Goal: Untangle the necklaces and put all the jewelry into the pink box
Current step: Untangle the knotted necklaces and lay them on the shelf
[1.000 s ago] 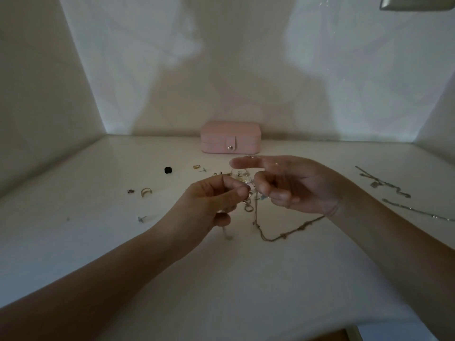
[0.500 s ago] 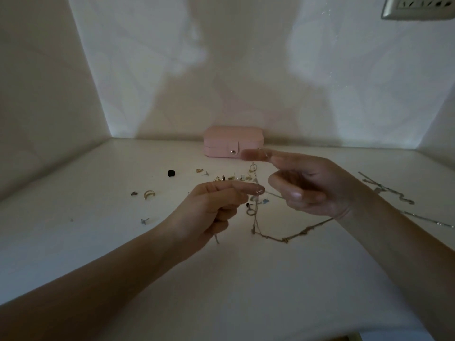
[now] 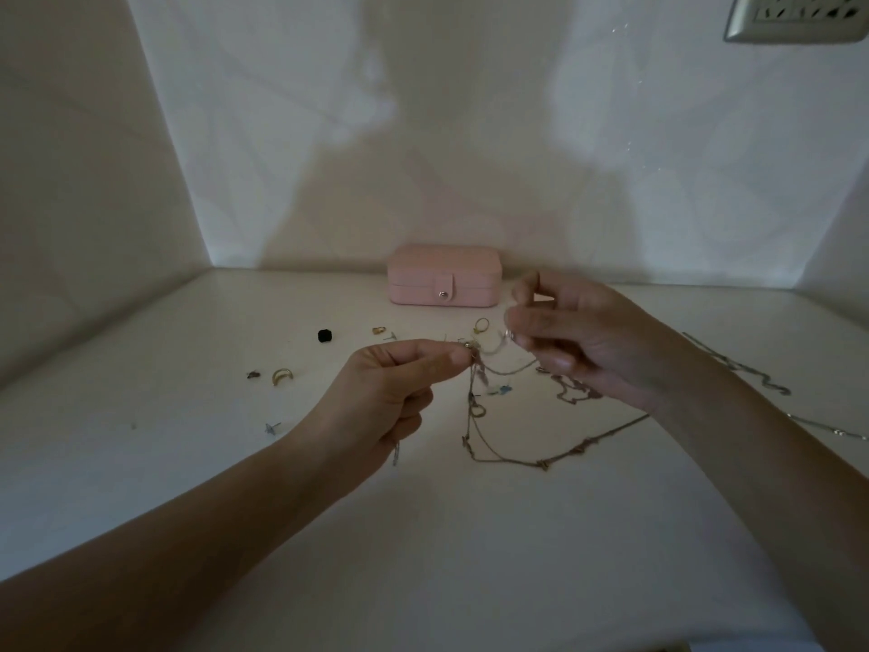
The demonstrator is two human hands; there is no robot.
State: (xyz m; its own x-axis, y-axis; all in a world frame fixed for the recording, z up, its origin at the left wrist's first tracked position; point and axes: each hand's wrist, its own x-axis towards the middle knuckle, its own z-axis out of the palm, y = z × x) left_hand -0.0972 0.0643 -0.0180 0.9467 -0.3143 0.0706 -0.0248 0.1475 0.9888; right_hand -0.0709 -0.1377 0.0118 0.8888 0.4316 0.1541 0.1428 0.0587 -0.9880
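The tangled necklaces (image 3: 543,463) hang in the air between both hands in front of the person. Their lower loop, knotted in several places, sags down to the table (image 3: 470,557) or just above it. The left hand (image 3: 390,392) pinches the bundle between thumb and forefinger at its top, near what looks like a clasp. The right hand (image 3: 578,341) is curled just beside it and seems to nip a fine strand at its fingertips, though motion blur hides the exact hold.

The main risk is tension. If the hands draw apart while the knots along the loop are shut, the knots would likely cinch tighter, or a thin link could give way. A strand this fine could also slip from the right hand's pinch and drop back into the bundle.

The dangling loop hangs near small pieces lying on the table, a blue bit (image 3: 504,390) and a gold ring (image 3: 480,324) among them, and could snag or sweep them. A stud earring (image 3: 272,428), a wider gold ring (image 3: 282,376) and a black piece (image 3: 324,335) lie farther left. Two loose chains (image 3: 743,369) lie on the right close to the forearm, which could drag them.

The pink box (image 3: 444,282) stands at the back against the wall with its snap fastened, so nothing has gone in yet. The dim light makes the knots hard to read.
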